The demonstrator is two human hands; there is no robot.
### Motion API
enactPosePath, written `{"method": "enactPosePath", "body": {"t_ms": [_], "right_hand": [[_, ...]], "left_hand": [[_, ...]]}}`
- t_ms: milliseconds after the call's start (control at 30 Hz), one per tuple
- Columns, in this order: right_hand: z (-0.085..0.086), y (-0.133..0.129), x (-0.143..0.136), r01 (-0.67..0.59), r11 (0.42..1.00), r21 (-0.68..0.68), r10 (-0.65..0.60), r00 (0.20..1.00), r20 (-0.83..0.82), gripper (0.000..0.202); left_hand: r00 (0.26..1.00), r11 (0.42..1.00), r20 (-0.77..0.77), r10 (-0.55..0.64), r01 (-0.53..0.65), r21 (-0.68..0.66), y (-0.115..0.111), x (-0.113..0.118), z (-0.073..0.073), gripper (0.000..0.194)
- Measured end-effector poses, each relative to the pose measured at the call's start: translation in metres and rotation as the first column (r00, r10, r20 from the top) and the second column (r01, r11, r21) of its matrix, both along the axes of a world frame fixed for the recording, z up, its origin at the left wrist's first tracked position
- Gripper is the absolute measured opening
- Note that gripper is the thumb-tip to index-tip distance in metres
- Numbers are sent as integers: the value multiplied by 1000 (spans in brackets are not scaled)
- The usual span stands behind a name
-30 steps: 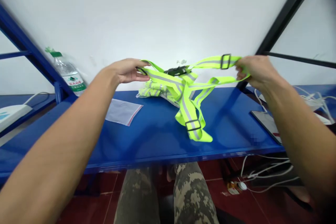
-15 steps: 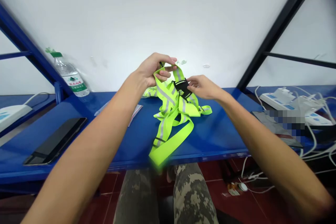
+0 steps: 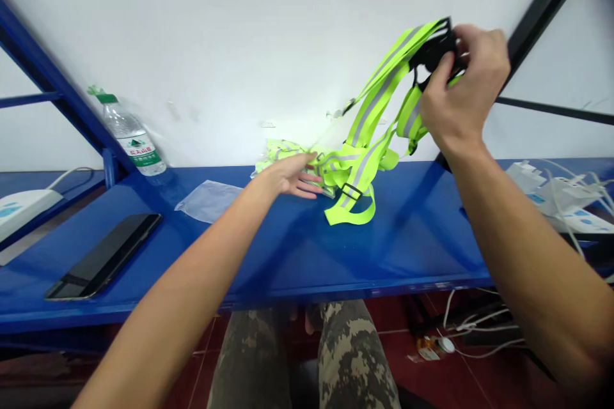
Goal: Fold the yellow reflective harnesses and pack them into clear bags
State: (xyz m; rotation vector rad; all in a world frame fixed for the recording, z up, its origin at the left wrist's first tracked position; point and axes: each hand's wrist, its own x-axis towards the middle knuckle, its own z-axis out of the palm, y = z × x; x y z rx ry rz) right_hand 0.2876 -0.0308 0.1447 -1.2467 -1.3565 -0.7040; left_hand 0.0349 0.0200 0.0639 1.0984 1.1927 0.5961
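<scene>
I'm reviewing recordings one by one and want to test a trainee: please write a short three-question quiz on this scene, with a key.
1. Multiple choice. The right hand grips: A) a thin white cable; B) the black plastic buckle of the neon-yellow webbing harness with grey stripes; C) a clear plastic bottle.
2. True or false: the flat black phone lies nearer the front edge of the blue tabletop than the translucent plastic bag does.
3. Open question. Is the left hand open or closed in a fist?

Key: 1 B; 2 true; 3 open, fingers extended.
</scene>
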Motion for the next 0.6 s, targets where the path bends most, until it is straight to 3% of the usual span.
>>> {"method": "enactPosePath", "body": {"t_ms": [33, 100, 200, 267, 333, 433, 467, 533, 600], "right_hand": [[4, -3, -3, -22, 998, 52, 24, 999, -40, 38], [11, -6, -2, -42, 991, 129, 54, 995, -90, 38], [12, -6, 15, -26, 978, 209, 54, 991, -126, 39], [9, -1, 31, -15, 976, 218, 55, 983, -175, 39], [5, 6, 44, -10, 980, 198, 66, 959, -276, 36], [4, 17, 53, -62, 978, 201, 161, 834, -528, 32], [5, 21, 53, -94, 972, 216, 210, 760, -615, 31], [8, 27, 54, -169, 957, 234, 288, 609, -739, 29], [9, 31, 54, -308, 935, 175, 328, 564, -758, 26]], "left_hand": [[988, 991, 137, -63, 79, -112, -4, 7, -5, 37], [933, 981, 359, -13, 81, -175, -10, 16, -11, 28], [778, 982, 602, 180, -176, -65, -12, 12, -3, 36], [692, 966, 705, 154, -257, 41, -12, -2, 9, 31], [727, 966, 685, 55, -211, 147, -11, -20, 21, 21], [890, 978, 441, -113, 21, 210, -4, -42, 30, 13], [930, 972, 346, -122, 41, 231, 0, -47, 29, 10], [974, 958, 223, -34, -32, 284, 8, -52, 25, 11], [973, 961, 226, 41, -100, 257, 13, -53, 19, 14]]}}
